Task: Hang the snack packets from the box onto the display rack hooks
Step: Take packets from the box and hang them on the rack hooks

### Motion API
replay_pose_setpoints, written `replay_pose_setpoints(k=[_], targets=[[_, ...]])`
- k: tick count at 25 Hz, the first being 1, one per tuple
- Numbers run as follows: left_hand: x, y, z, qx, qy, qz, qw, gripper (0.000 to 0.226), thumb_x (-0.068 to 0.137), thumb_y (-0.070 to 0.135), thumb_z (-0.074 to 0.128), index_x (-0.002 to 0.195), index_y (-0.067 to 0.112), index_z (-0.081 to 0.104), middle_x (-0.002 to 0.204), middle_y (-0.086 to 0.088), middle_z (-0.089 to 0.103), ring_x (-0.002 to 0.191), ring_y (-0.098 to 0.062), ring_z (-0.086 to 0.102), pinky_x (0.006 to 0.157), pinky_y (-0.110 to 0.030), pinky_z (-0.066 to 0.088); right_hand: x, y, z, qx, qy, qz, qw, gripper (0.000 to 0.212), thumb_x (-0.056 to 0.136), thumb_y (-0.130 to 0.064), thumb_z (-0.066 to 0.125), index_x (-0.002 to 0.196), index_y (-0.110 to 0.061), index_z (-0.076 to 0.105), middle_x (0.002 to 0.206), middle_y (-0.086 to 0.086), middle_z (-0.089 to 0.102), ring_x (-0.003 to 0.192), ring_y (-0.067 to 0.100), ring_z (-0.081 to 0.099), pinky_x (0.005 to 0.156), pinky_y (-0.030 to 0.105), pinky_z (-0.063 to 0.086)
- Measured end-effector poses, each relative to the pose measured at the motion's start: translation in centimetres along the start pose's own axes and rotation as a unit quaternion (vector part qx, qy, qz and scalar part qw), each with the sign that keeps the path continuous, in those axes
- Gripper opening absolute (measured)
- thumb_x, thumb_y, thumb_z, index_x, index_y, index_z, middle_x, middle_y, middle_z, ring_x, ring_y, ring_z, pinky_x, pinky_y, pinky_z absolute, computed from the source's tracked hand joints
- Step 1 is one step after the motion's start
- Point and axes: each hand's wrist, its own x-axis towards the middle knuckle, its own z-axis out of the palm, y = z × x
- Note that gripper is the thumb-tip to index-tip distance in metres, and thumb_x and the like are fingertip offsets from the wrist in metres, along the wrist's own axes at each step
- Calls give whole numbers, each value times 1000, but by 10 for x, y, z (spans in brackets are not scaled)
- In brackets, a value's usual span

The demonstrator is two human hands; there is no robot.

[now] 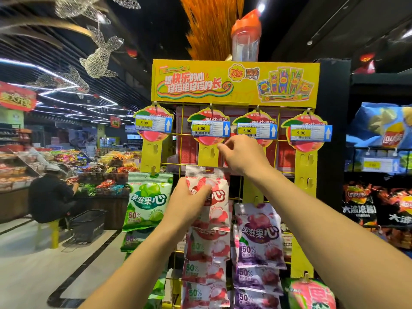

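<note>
A yellow display rack (236,82) with four hanging card strips stands in front of me. My left hand (189,198) grips a red-and-white lychee snack packet (217,197), held up against the second strip (208,156). My right hand (243,152) reaches to the same strip just above the packet's top edge, with thumb and forefinger pinched near a hook slot. Several more lychee packets (207,253) hang below it. A green packet (147,202) hangs on the first strip and purple packets (258,235) on the third. The box is out of view.
Chip bags (379,134) fill dark shelves to the right of the rack. A person in black (52,195) sits at the left beside a black shopping basket (88,225) and produce counters. A peach packet (312,295) hangs low on the fourth strip.
</note>
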Motion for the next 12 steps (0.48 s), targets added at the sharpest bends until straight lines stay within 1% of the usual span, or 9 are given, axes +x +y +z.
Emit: replay_pose_setpoints(k=[2,4,6,7,12], targets=[[9,0,2,12,-1,1,1000,36,82,47,67,102,16,68,91,1,79,87,-20,77,85,-54,62,7,-4,4,-14,-3,-3,1000,40,98,-47,57,80,-16,75,82,3,72,82,25,66,71,36,53],[18,-2,3,20,-5,4,1000,42,79,49,65,100,13,67,89,-1,79,85,-22,78,83,-56,63,9,-4,10,-13,1,1,1000,39,97,-46,58,78,-16,74,79,1,70,79,23,65,65,33,49],[25,-3,4,20,-9,3,1000,45,77,52,66,104,16,67,91,3,79,86,-17,78,83,-53,64,8,-3,14,-13,9,12,1000,36,97,-47,58,81,-18,73,81,0,70,80,22,64,63,31,44],[27,-3,4,22,-10,-2,1000,48,76,55,66,107,18,66,93,5,80,87,-15,78,83,-53,64,8,-3,15,-13,13,14,1000,36,97,-48,58,83,-19,72,82,-1,70,80,22,64,64,31,43],[31,0,5,42,-3,-25,999,57,73,59,70,114,21,59,100,7,78,90,-15,77,85,-49,63,4,1,19,-5,23,-3,1000,34,98,-51,55,88,-22,70,84,-2,71,82,21,65,66,33,50]])
